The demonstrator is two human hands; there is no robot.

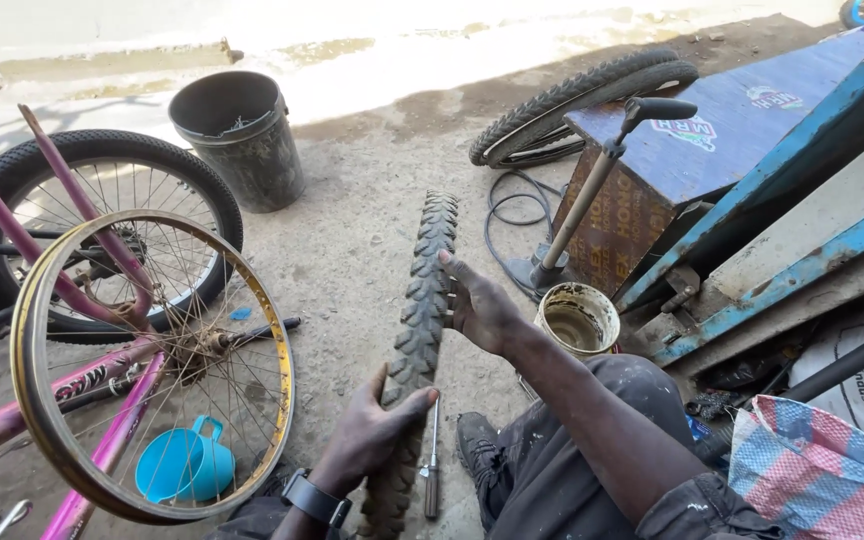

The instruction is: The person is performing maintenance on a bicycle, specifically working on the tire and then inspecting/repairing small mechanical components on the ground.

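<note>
The left hand (377,432) grips the near end of the tyre (417,340), fingers curled over its knobbly tread, thumb up. The tyre runs away from the person across the dirt. Right of the tyre lies a screwdriver (432,462). Further up, the right hand (479,308) rests open against the tyre's right side, fingers stretched. Left of the tyre: a blue cup (184,463), a bare rim (142,365). Right: a tin (577,320), a pump (592,190). Beyond, left, a bucket (239,140)

Knobby black tyre (420,330), held upright
</note>
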